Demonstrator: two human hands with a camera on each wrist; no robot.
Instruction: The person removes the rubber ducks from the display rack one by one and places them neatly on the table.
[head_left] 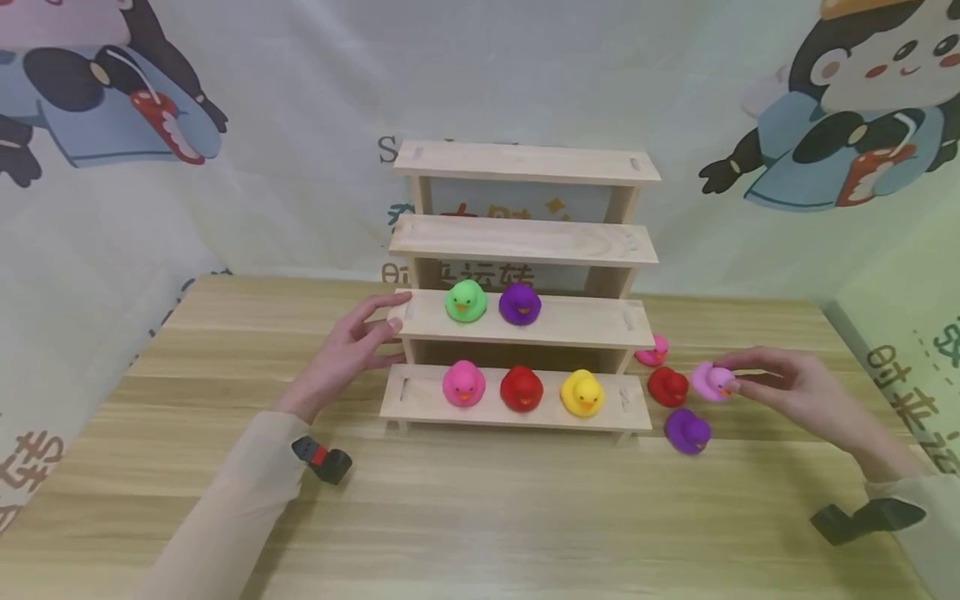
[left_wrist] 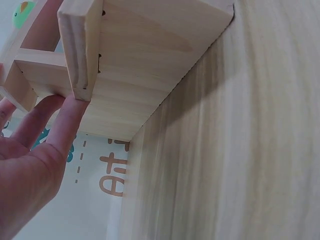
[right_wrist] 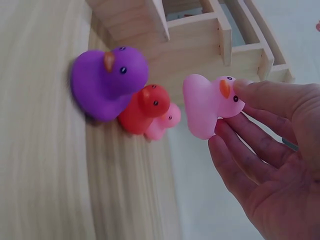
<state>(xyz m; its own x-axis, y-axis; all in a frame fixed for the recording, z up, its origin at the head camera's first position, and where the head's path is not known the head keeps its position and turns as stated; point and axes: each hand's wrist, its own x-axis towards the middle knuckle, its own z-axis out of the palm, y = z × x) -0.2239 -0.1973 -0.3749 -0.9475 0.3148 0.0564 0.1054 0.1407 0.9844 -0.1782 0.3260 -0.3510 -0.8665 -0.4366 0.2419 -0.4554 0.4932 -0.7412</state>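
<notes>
My right hand [head_left: 798, 392] pinches a light pink rubber duck [head_left: 712, 382] between thumb and fingers, to the right of a stepped wooden shelf [head_left: 525, 242]. In the right wrist view the held duck [right_wrist: 202, 107] is clear of the table. Close by stand a purple duck [head_left: 687, 431], a red duck [head_left: 667, 386] and a pink duck [head_left: 652, 350]. My left hand [head_left: 348, 350] touches the shelf's left end with fairly straight fingers; the left wrist view shows fingertips [left_wrist: 75, 102] against a board's end.
On the lowest step sit a pink duck [head_left: 463, 384], a red duck [head_left: 521, 388] and a yellow duck [head_left: 582, 393]. One step up are a green duck [head_left: 466, 301] and a purple duck [head_left: 520, 303]. A printed cloth [head_left: 315, 167] hangs behind the wooden table [head_left: 480, 517].
</notes>
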